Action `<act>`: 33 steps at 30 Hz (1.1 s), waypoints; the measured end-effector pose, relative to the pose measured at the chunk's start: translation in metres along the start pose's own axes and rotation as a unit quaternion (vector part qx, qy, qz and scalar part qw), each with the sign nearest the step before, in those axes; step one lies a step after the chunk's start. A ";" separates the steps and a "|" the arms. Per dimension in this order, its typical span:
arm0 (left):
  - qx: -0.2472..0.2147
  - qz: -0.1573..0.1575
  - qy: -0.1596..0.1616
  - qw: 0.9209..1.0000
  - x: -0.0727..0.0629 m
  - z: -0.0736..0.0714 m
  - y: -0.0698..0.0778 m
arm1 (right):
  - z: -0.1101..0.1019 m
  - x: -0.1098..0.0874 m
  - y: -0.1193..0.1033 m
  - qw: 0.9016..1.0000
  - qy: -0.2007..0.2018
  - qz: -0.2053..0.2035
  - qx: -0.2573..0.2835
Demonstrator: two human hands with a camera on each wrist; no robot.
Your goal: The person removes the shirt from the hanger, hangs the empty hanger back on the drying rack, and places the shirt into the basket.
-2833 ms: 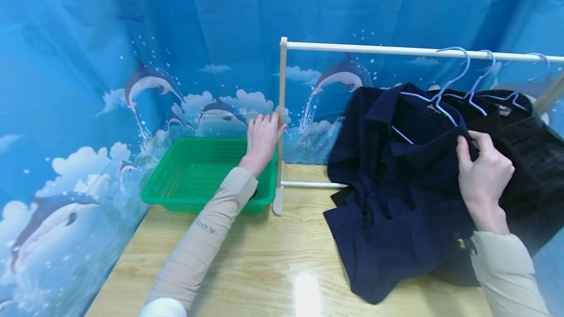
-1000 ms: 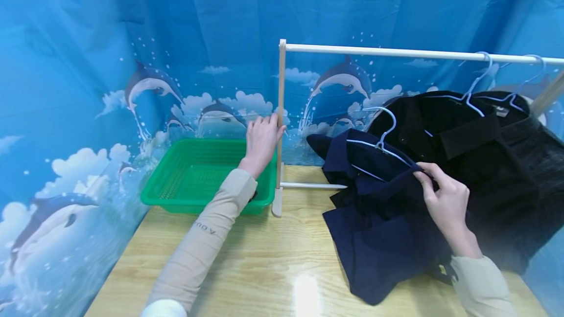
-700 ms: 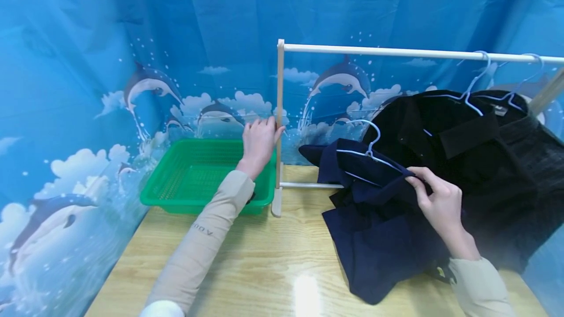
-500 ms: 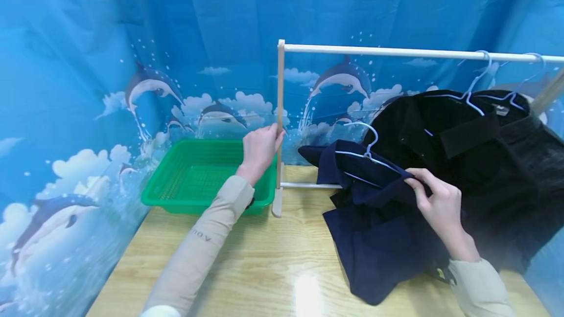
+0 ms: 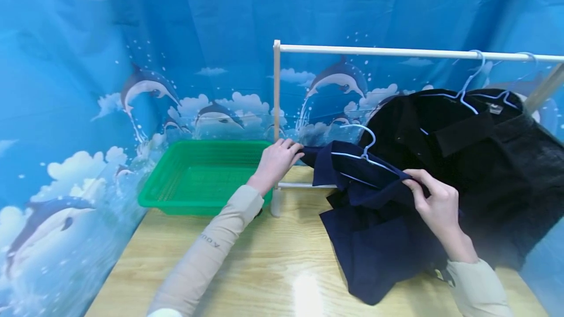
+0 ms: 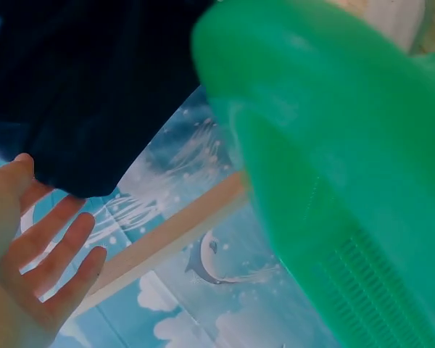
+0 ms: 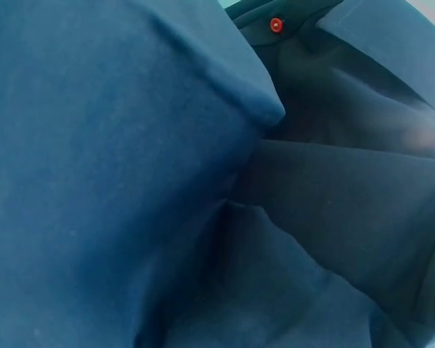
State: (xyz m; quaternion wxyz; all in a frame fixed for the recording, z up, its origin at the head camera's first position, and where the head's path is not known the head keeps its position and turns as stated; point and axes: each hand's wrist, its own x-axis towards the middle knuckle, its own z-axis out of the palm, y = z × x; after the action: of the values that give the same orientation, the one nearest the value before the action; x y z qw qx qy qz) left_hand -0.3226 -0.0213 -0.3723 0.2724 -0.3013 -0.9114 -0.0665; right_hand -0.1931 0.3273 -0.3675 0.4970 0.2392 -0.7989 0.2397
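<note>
A navy shirt [image 5: 387,238] on a light blue hanger [image 5: 365,155] is off the rail, its hook free and its lower part lying on the table. My right hand [image 5: 440,204] pinches the shirt's right shoulder between thumb and fingers. At the other shoulder, my left hand [image 5: 277,160] meets the cloth's edge in front of the rack post. In the left wrist view its fingers [image 6: 65,250] are spread and fairly straight, with the thumb at the dark cloth [image 6: 94,109]. Folds of navy fabric [image 7: 130,159] and a red button [image 7: 276,25] fill the right wrist view.
A white rail [image 5: 374,52] with a wooden post [image 5: 276,92] stands on the wooden table [image 5: 246,268]. Black garments [image 5: 489,175] hang from it at right on blue hangers. A green basket [image 5: 176,204] sits left of the post, close to my left forearm. A dolphin-print curtain is behind.
The shirt's hanger has come off the rail, lowered and shifted left by my right hand. My left hand has let go of the post and moved right to the shirt's shoulder.
</note>
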 end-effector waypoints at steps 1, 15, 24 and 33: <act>0.006 0.005 0.003 1.000 -0.001 0.001 0.000 | 0.000 0.000 0.000 1.000 0.000 0.000 0.002; 0.001 0.005 -0.005 1.000 -0.009 -0.003 -0.005 | 0.005 0.000 0.010 1.000 -0.013 0.007 0.004; -0.019 -0.012 -0.011 1.000 -0.014 -0.006 -0.008 | 0.010 0.002 0.011 0.999 -0.011 0.030 -0.014; -0.027 -0.015 0.022 0.999 -0.020 -0.009 -0.010 | 0.013 0.000 0.008 0.998 -0.003 0.062 -0.033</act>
State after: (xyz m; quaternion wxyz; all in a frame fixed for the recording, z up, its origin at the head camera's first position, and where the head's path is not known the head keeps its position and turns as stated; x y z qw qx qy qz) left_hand -0.3108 -0.0424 -0.3749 0.2829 -0.2936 -0.9074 -0.1014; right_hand -0.2066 0.3252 -0.3736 0.4866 0.1731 -0.8210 0.2432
